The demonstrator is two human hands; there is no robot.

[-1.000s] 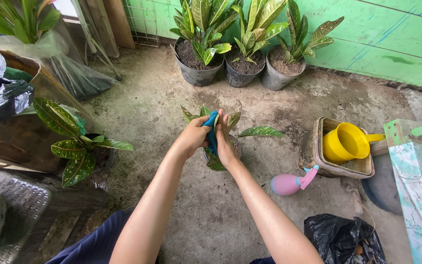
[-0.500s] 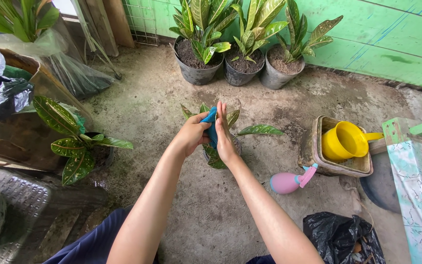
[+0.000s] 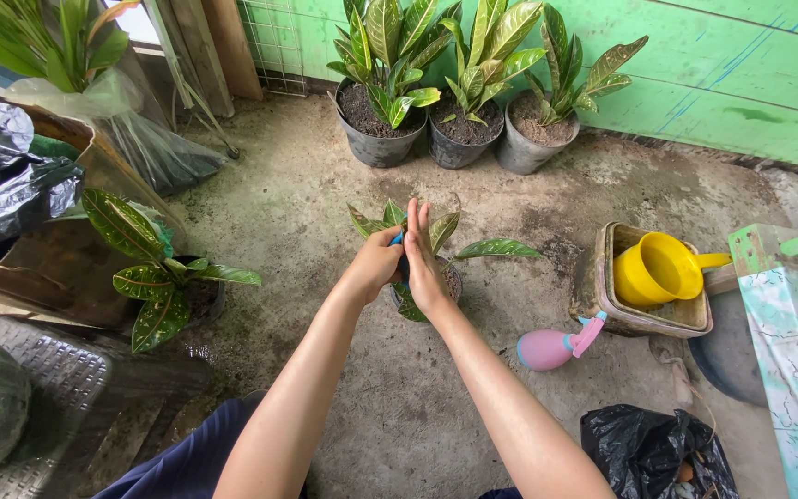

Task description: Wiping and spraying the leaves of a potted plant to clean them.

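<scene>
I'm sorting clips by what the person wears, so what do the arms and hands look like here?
Both forearms are bare: no sleeves, gloves, watch or bracelets show. The left hand and right hand carry no rings that can be made out at this size. The only clothing in view is dark navy fabric at the bottom edge, below the arms.

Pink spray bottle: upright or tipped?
Tipped. The pink spray bottle lies on its side on the concrete floor, nozzle toward the tray.

Soft even daylight, faint shadows, sharp focus throughout, wide-angle bending at the edges
</scene>
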